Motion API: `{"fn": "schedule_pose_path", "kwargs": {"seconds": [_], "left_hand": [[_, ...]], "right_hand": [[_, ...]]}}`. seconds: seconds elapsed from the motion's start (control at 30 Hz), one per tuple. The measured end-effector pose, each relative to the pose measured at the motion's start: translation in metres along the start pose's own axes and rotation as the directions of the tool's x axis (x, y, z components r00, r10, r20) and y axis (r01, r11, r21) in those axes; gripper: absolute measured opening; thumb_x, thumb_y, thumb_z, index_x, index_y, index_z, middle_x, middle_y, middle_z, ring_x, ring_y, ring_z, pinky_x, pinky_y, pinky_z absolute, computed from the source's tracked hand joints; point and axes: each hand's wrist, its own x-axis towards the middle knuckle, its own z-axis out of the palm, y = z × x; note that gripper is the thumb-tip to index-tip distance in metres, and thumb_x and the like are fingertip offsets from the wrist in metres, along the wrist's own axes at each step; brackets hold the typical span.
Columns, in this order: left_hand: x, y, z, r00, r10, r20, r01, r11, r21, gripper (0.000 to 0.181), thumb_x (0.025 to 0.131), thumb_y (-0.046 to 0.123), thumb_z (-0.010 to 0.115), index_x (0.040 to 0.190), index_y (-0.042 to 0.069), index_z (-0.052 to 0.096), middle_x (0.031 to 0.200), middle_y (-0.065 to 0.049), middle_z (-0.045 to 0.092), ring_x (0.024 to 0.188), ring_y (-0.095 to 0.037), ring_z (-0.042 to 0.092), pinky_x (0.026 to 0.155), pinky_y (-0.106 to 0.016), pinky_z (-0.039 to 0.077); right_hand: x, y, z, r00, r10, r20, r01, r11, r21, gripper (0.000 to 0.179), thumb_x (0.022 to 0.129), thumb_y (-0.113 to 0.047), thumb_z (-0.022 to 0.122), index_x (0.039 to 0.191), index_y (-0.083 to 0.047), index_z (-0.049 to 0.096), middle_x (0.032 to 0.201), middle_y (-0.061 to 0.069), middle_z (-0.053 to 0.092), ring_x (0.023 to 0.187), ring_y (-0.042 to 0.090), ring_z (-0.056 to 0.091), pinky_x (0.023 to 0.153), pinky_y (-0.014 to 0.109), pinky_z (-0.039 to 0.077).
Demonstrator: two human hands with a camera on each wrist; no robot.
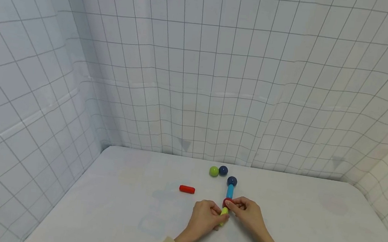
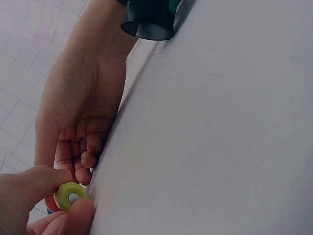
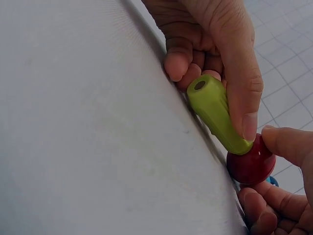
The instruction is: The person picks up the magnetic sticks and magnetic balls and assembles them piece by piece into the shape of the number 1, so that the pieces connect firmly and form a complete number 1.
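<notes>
A yellow-green ridged rod (image 3: 215,115) with a small round inset in its end is pinched by my left hand (image 1: 203,219), the thumb along its side. Its far end meets a red ball (image 3: 250,164), which my right hand (image 1: 249,214) pinches between thumb and fingers. From the ball, a light blue rod (image 1: 230,191) runs away from me and ends at a dark blue ball (image 1: 232,181). Together they form a nearly straight chain low over the white table (image 1: 126,209). In the left wrist view, the yellow-green rod's near end shows between my left thumb and finger.
Left of the chain lies a loose red rod (image 1: 187,189). Farther back, a green ball (image 1: 213,171) and another dark blue ball (image 1: 223,170) sit side by side. White grid-patterned curtains (image 1: 199,77) hang behind the table and at both sides.
</notes>
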Motion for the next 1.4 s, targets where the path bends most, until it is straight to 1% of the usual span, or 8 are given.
{"fn": "schedule_pose_path", "kwargs": {"seconds": [0.1,0.37,0.57,0.77,0.97,1.07,1.23,1.4], "left_hand": [[-0.0006,0.0004,0.0006,1.0,-0.005,0.011,0.006,1.0,-0.027,0.019,0.074,0.019,0.082,0.073,0.006,0.068,0.053,0.012,0.057,0.037,-0.002,0.052,0.039,-0.019,0.042],[-0.0006,0.0011,0.0023,0.999,-0.033,0.012,0.033,0.998,-0.056,0.019,0.075,0.02,0.082,0.072,0.007,0.068,0.053,0.012,0.058,0.038,-0.005,0.054,0.04,-0.02,0.043],[0.0006,0.0004,0.0027,0.999,-0.04,0.02,0.042,0.996,-0.083,0.018,0.075,0.021,0.081,0.072,0.007,0.07,0.052,0.011,0.059,0.039,-0.006,0.056,0.04,-0.02,0.044],[0.0008,0.0015,0.0024,0.997,-0.074,0.033,0.077,0.991,-0.108,0.019,0.076,0.023,0.081,0.073,0.007,0.07,0.052,0.01,0.06,0.04,-0.008,0.058,0.041,-0.02,0.045],[0.0019,0.0021,0.0029,0.993,-0.106,0.05,0.111,0.988,-0.109,0.019,0.076,0.023,0.081,0.075,0.007,0.071,0.052,0.009,0.06,0.04,-0.008,0.058,0.041,-0.019,0.044],[0.0019,0.002,0.0028,0.993,-0.107,0.053,0.112,0.989,-0.102,0.019,0.076,0.023,0.081,0.075,0.007,0.071,0.052,0.01,0.06,0.04,-0.007,0.057,0.041,-0.019,0.045],[0.0025,0.0018,0.0025,0.995,-0.087,0.046,0.091,0.991,-0.098,0.019,0.077,0.023,0.08,0.074,0.007,0.071,0.051,0.01,0.059,0.04,-0.007,0.057,0.041,-0.02,0.046],[0.0029,0.0023,0.0024,0.996,-0.079,0.049,0.084,0.991,-0.101,0.019,0.077,0.023,0.08,0.074,0.007,0.071,0.051,0.009,0.059,0.04,-0.007,0.056,0.041,-0.021,0.046]], "right_hand": [[-0.0003,0.0003,0.0003,1.0,-0.005,-0.003,0.005,1.0,-0.005,0.026,0.081,-0.033,0.076,0.083,-0.008,0.069,0.065,-0.004,0.055,0.06,0.011,0.049,0.051,0.022,0.037],[-0.0005,-0.0011,0.0001,1.0,-0.001,-0.008,0.001,1.0,-0.007,0.026,0.081,-0.033,0.076,0.082,-0.007,0.069,0.064,-0.003,0.055,0.06,0.012,0.048,0.05,0.022,0.036],[-0.0002,-0.0017,0.0001,1.0,0.002,-0.014,-0.003,1.0,-0.014,0.025,0.081,-0.032,0.076,0.081,-0.007,0.068,0.064,-0.003,0.054,0.06,0.012,0.047,0.051,0.022,0.035],[-0.0019,-0.0052,-0.0012,1.0,0.0,-0.015,0.0,1.0,-0.017,0.026,0.081,-0.031,0.075,0.081,-0.006,0.068,0.065,-0.003,0.055,0.06,0.011,0.047,0.051,0.022,0.036],[-0.0025,-0.0062,-0.0016,1.0,-0.005,-0.012,0.005,1.0,-0.021,0.027,0.082,-0.032,0.075,0.081,-0.006,0.068,0.065,-0.003,0.054,0.06,0.011,0.047,0.051,0.022,0.035],[-0.0017,-0.0053,-0.0013,1.0,0.002,-0.014,-0.003,1.0,-0.017,0.026,0.081,-0.032,0.075,0.08,-0.007,0.067,0.064,-0.003,0.054,0.06,0.011,0.047,0.051,0.022,0.036],[-0.0002,-0.004,-0.0007,1.0,0.015,-0.019,-0.015,1.0,-0.01,0.025,0.081,-0.031,0.076,0.08,-0.008,0.067,0.064,-0.003,0.054,0.06,0.012,0.048,0.051,0.021,0.036],[-0.0011,-0.0044,-0.0007,0.999,0.005,-0.033,-0.006,1.0,-0.021,0.027,0.08,-0.032,0.076,0.08,-0.007,0.067,0.065,-0.003,0.054,0.06,0.011,0.048,0.051,0.022,0.036]]}}
